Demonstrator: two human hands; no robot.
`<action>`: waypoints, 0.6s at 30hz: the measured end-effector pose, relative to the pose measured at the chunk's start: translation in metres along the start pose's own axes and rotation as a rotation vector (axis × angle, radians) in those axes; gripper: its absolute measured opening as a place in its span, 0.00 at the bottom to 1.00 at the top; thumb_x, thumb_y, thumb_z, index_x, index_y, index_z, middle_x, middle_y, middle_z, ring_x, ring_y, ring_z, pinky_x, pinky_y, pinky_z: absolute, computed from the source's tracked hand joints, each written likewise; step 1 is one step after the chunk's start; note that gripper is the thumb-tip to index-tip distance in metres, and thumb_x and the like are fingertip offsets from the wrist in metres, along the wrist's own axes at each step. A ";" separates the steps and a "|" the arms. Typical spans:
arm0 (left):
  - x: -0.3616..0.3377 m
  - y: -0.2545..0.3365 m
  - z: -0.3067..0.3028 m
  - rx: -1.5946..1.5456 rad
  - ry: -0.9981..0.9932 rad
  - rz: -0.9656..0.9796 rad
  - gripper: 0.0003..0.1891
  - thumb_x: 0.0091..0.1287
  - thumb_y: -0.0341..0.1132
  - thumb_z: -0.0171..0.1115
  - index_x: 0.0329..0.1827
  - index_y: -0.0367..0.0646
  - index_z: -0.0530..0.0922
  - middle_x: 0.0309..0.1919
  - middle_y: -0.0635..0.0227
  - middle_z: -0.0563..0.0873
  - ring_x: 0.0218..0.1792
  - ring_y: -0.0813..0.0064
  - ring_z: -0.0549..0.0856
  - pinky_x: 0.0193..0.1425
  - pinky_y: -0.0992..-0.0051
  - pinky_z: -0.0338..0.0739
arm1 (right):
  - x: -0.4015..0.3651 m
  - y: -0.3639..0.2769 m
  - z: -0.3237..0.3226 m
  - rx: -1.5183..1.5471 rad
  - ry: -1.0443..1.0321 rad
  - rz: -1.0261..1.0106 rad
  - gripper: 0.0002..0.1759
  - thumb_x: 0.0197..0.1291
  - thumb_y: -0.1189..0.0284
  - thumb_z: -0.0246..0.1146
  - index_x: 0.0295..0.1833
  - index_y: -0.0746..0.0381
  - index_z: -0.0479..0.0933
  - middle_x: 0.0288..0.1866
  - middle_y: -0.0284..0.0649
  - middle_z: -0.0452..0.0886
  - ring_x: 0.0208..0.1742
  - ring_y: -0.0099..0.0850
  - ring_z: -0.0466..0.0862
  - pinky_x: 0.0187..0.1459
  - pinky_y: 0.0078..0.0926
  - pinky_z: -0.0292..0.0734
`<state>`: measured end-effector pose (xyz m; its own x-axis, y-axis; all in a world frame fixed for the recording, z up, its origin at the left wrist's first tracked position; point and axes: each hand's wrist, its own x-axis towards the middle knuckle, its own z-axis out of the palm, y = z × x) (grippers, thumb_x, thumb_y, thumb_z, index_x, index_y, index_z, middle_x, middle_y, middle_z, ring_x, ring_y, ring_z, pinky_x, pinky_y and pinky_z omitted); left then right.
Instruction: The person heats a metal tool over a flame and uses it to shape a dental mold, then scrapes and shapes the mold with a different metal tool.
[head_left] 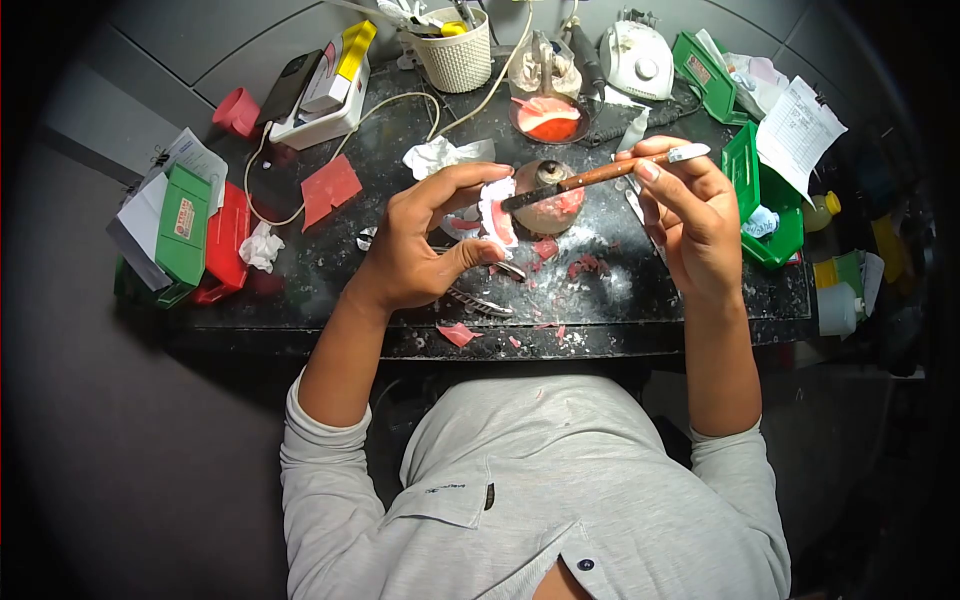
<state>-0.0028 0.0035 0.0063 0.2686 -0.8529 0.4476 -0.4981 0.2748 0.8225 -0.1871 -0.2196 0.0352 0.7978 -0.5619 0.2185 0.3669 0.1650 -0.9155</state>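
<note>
The left hand (425, 245) pinches a denture (497, 218) between thumb and fingers, over the middle of the table (330, 275). The right hand (690, 215) is closed around a knife (600, 175), and the blade tip touches the denture. Just behind it stands a burner (550, 205).

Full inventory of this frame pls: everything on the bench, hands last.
worktop: 1, black, across the centre
dental cast: 1, white with pink, gripped in the left hand
wax knife: 1, brown handle, in the right hand, blade at the cast
glass bowl: 1, clear with red-pink contents, rear centre
basket: 1, white, rear
phone: 1, black, rear left
wax sheet: 1, pink-red, left of centre
green boxes: at least 3, at left edge, right edge, rear right
papers: several, white, right
wax scraps: many, pink, front edge
left hand: 1, grey sleeve
right hand: 1, grey sleeve
</note>
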 end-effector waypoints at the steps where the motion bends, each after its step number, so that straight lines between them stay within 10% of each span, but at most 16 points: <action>1: 0.000 0.000 0.000 0.000 -0.001 0.004 0.38 0.64 0.45 0.78 0.71 0.30 0.72 0.67 0.49 0.81 0.70 0.61 0.80 0.77 0.64 0.71 | 0.000 0.001 0.000 0.002 0.029 -0.005 0.11 0.66 0.77 0.71 0.52 0.69 0.82 0.46 0.47 0.89 0.24 0.16 0.74 0.19 0.12 0.63; 18: 0.002 -0.003 -0.003 0.165 0.003 0.058 0.39 0.59 0.48 0.80 0.69 0.34 0.77 0.64 0.56 0.83 0.67 0.64 0.81 0.74 0.64 0.72 | -0.003 -0.001 0.003 -0.051 -0.021 -0.035 0.11 0.65 0.77 0.72 0.51 0.68 0.83 0.44 0.44 0.90 0.25 0.16 0.77 0.20 0.12 0.65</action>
<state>0.0023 0.0023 0.0057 0.2380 -0.8361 0.4942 -0.6416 0.2467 0.7263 -0.1881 -0.2160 0.0361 0.7949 -0.5496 0.2572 0.3704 0.1036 -0.9231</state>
